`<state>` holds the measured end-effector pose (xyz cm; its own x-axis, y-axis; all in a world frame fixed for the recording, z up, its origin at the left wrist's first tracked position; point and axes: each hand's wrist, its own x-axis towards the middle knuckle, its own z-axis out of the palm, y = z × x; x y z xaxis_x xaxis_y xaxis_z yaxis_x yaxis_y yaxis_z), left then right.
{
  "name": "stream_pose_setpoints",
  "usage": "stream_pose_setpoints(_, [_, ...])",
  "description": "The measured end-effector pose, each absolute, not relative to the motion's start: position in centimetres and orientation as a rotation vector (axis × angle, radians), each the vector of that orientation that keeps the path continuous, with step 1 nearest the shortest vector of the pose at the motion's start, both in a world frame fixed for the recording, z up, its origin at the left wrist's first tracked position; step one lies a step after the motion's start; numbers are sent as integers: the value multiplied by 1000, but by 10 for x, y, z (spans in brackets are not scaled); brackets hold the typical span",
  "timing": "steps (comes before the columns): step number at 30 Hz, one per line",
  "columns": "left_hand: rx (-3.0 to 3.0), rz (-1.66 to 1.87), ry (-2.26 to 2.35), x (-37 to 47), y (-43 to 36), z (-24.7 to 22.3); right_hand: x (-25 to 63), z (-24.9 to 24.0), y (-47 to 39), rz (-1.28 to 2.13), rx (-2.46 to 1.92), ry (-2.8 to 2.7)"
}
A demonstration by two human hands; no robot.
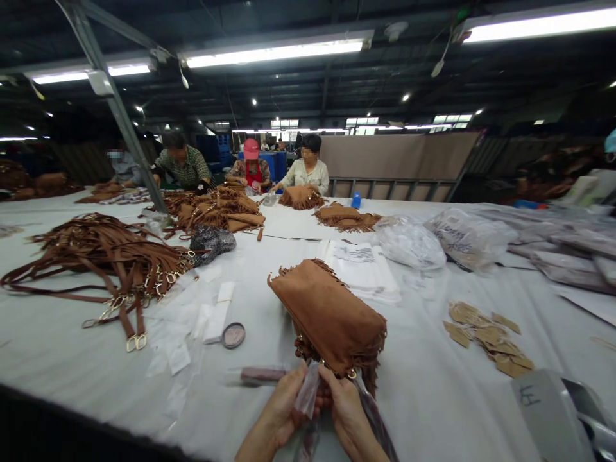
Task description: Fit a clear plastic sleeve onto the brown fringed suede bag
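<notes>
Brown straps (110,263), paper tags (486,337)

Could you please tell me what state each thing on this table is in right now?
Fringed bag: on the table, near end at both hands.
Clear wrapper: pinched between both hands.
Left hand: closed on the wrapper.
Right hand: closed on the wrapper.
Straps: piled loose.
Paper tags: scattered flat.
Plastic bags: crumpled.

Both hands (312,404) pinch plastic wrap (308,391) under fringed bag (330,317).
</notes>
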<state>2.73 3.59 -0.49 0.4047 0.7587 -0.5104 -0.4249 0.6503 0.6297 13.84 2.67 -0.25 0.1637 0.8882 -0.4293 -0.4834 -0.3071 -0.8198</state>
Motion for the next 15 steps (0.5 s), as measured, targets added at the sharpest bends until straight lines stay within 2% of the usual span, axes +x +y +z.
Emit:
stream_pose_setpoints(6, [650,987,963,45,37,-14,143,-12,28,1439,-1243,-466])
stream_pose_setpoints(15, [1140,1225,1376,46,24,-31,147,-24,33,1287,-1376,-656])
